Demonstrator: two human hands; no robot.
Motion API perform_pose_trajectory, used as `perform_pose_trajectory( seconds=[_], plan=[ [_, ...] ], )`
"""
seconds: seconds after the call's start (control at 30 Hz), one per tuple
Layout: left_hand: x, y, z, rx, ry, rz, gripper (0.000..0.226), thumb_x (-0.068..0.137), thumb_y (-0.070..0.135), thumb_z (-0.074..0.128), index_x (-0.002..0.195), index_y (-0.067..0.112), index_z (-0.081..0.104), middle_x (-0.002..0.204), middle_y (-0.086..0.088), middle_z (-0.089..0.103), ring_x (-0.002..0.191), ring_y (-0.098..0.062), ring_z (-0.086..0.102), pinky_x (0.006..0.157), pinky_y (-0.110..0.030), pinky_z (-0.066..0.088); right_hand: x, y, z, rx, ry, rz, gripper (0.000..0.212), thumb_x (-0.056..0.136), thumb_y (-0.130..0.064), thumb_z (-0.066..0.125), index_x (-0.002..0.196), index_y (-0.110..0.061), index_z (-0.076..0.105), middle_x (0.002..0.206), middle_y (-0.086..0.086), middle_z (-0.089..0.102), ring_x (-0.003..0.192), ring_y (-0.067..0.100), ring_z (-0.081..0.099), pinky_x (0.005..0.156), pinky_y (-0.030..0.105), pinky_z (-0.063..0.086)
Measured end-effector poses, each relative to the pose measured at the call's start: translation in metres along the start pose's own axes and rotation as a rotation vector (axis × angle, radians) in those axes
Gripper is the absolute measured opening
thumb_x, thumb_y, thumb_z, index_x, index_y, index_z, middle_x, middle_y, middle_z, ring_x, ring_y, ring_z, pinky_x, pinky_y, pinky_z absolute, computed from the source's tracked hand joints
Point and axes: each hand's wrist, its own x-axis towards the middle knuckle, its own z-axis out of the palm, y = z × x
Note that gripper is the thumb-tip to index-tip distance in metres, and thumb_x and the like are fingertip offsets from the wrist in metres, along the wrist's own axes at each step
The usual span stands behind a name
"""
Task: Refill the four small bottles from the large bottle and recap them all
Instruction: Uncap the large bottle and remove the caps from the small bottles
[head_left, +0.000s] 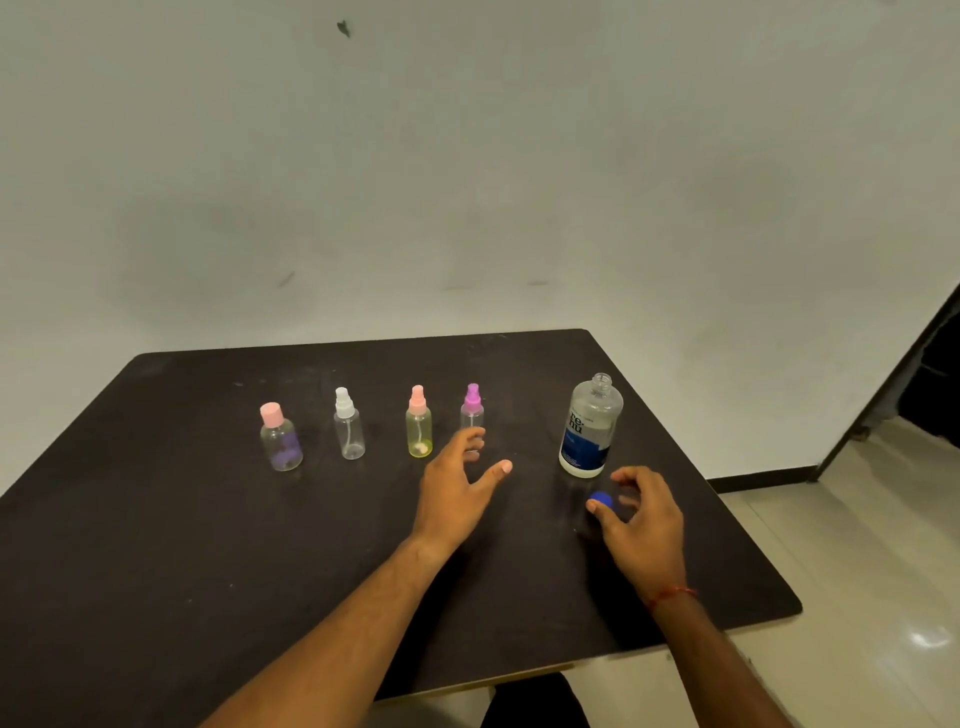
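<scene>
Dark table (208, 519), pale wall (467, 156), tiled floor (857, 545)

dim, even indoor light | glare patch on floor (924, 636) at lower right | soft overall blur | wide-angle bending at edges

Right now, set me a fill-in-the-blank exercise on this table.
1. The right hand pinches a ____ cap.
2. The large bottle stands upright with that cap ____.
3. The open left hand hovers by the spray bottle with the ____ top.

Missing words: blue; off; purple.
</scene>
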Motion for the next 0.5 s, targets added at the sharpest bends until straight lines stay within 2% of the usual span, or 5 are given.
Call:
perform_pose_trajectory(
  seconds=[0.1, 0.17, 0.27, 0.4, 0.5],
  plan=[
    [0.000, -0.004, -0.007, -0.023, 0.066, -0.011, 0.044, 0.084, 0.039, 0.079, 0.122, 0.027, 0.062, 0.115, 0.017, 0.068, 0.105, 0.002, 0.063, 0.093, -0.023, 0.052, -0.004, -0.017, 0.012, -0.003, 0.044, -0.150, 0.041, 0.078, -0.015, 0.080, 0.104, -0.034, 0.053, 0.103, -0.013, 0.055, 0.090, 0.004, 0.059, 0.069, 0.009, 0.046],
    [0.001, -0.006, -0.011, -0.034, 0.122, -0.022, 0.035, 0.085, 0.036, 0.079, 0.116, 0.028, 0.065, 0.109, 0.019, 0.069, 0.099, 0.003, 0.065, 0.090, -0.024, 0.055, -0.003, -0.036, 0.027, 0.007, 0.005, -0.222, 0.034, 0.081, -0.021, 0.078, 0.104, -0.034, 0.056, 0.101, -0.017, 0.055, 0.090, 0.000, 0.058, 0.069, 0.009, 0.046],
    [0.002, -0.012, -0.019, -0.041, 0.178, -0.050, 0.030, 0.086, 0.033, 0.077, 0.114, 0.028, 0.066, 0.105, 0.018, 0.069, 0.093, 0.002, 0.066, 0.086, -0.024, 0.057, 0.009, -0.066, 0.057, -0.005, -0.066, -0.318, 0.031, 0.084, -0.025, 0.075, 0.112, -0.025, 0.062, 0.103, -0.014, 0.057, 0.089, -0.001, 0.058, 0.073, 0.012, 0.049],
    [0.002, -0.021, -0.028, -0.030, 0.197, -0.073, 0.032, 0.087, 0.031, 0.077, 0.117, 0.026, 0.068, 0.108, 0.014, 0.071, 0.094, 0.004, 0.067, 0.084, -0.016, 0.055, 0.042, -0.104, 0.091, -0.087, -0.155, -0.326, 0.042, 0.087, -0.027, 0.072, 0.125, -0.018, 0.059, 0.119, -0.003, 0.054, 0.101, 0.009, 0.058, 0.087, 0.027, 0.055],
    [0.002, -0.024, -0.029, -0.030, 0.193, -0.088, 0.033, 0.088, 0.030, 0.076, 0.120, 0.027, 0.068, 0.110, 0.013, 0.071, 0.097, 0.001, 0.067, 0.087, -0.019, 0.056, 0.068, -0.125, 0.109, -0.134, -0.187, -0.231, 0.049, 0.088, -0.034, 0.070, 0.131, -0.016, 0.055, 0.127, 0.002, 0.052, 0.111, 0.018, 0.057, 0.095, 0.035, 0.052]
  ],
)
